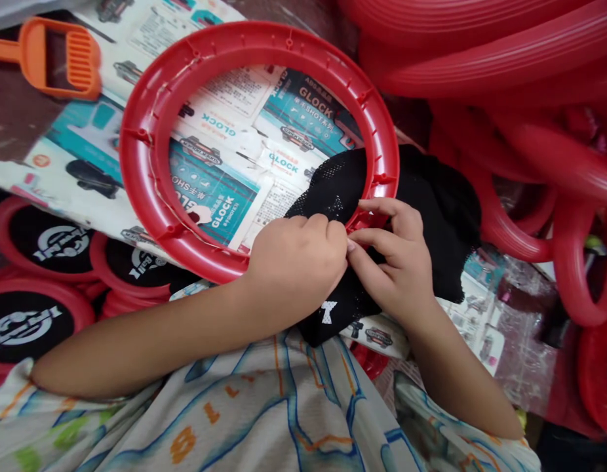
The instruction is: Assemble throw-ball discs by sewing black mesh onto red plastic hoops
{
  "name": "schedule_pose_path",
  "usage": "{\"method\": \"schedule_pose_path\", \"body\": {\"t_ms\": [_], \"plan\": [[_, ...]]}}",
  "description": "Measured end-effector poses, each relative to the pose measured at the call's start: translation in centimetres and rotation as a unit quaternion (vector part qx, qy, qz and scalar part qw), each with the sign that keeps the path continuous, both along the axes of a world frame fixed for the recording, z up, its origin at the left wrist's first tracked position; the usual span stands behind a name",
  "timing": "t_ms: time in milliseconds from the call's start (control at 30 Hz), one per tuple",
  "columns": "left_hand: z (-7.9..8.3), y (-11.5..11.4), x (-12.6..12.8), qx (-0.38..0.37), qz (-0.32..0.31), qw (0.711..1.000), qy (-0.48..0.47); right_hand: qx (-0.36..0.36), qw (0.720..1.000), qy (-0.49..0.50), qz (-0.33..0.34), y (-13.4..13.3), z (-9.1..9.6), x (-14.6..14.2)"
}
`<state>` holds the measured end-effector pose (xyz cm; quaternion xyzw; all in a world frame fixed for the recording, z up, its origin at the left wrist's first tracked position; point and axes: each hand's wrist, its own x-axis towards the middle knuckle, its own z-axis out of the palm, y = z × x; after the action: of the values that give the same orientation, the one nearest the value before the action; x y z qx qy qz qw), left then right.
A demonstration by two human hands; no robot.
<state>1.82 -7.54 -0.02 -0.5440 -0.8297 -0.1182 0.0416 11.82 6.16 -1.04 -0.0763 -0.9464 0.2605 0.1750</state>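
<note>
A red plastic ring (385, 141), its ribbed hollow side up, lies on printed cardboard in front of me. A thin pale cord (158, 177) runs loosely along the hollow at its left. Black mesh cloth (436, 203) with a bit of white print passes under the ring's right side and spreads toward my body. My left hand (298, 262) is closed in a fist over the ring's near right part. Close against it, my right hand (396, 255) pinches with thumb and forefinger at the rim, another finger resting on the ring. What lies between those fingertips is hidden.
Large red rings (480, 59) are heaped at the right. Finished-looking red discs with black printed centres (62, 242) are stacked at the left. An orange plastic scoop-like piece (82, 65) lies at the upper left on the cardboard sheet (52, 141).
</note>
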Motion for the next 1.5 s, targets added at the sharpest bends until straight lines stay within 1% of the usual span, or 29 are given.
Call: {"method": "schedule_pose_path", "body": {"t_ms": [167, 300, 400, 533, 633, 900, 1000, 1100, 1167, 1233, 1333, 1500], "plan": [[-0.2, -0.2, 0.0, 0.005, -0.006, 1.0, 0.007, -0.02, 0.997, 0.065, -0.036, -0.4, -0.3, 0.1], [-0.4, -0.4, 0.0, 0.027, -0.016, 0.999, 0.009, -0.033, 0.991, 0.11, -0.06, -0.4, -0.4, 0.0], [-0.6, -0.4, -0.1, 0.036, -0.022, 0.999, 0.012, -0.041, 0.992, 0.099, -0.062, -0.1, -0.4, -0.3], [-0.9, -0.5, -0.3, 0.048, -0.033, 0.998, 0.022, -0.061, 0.995, 0.047, -0.062, 0.5, -0.3, -0.8], [-1.0, -0.6, -0.4, 0.06, -0.037, 0.997, 0.018, -0.062, 0.995, 0.029, -0.069, 0.7, -0.3, -0.8], [-1.0, -0.7, -0.6, 0.057, -0.037, 0.998, -0.007, 0.018, 0.998, 0.042, -0.042, 1.0, -0.6, -0.2], [-1.0, -0.6, -0.6, 0.058, -0.027, 0.998, -0.008, 0.065, 0.996, 0.063, -0.023, 1.2, -0.4, 0.1], [-1.0, -0.5, -0.6, 0.061, -0.014, 0.998, -0.009, 0.141, 0.986, 0.084, 0.031, 1.5, -0.3, 0.6], [-1.0, -0.4, -0.5, 0.059, -0.013, 0.998, -0.013, 0.191, 0.973, 0.11, 0.07, 1.6, -0.4, 0.8], [-1.0, -0.3, -0.6, 0.054, -0.016, 0.998, -0.02, 0.221, 0.959, 0.145, 0.101, 1.6, -0.4, 0.7], [-1.1, -0.3, -0.8, 0.043, -0.026, 0.998, -0.042, 0.227, 0.957, 0.146, 0.108, 1.3, -0.5, 0.2], [-1.0, -0.5, -1.1, 0.035, -0.031, 0.997, -0.064, 0.188, 0.969, 0.126, 0.101, 1.1, -0.3, -0.5]]}}
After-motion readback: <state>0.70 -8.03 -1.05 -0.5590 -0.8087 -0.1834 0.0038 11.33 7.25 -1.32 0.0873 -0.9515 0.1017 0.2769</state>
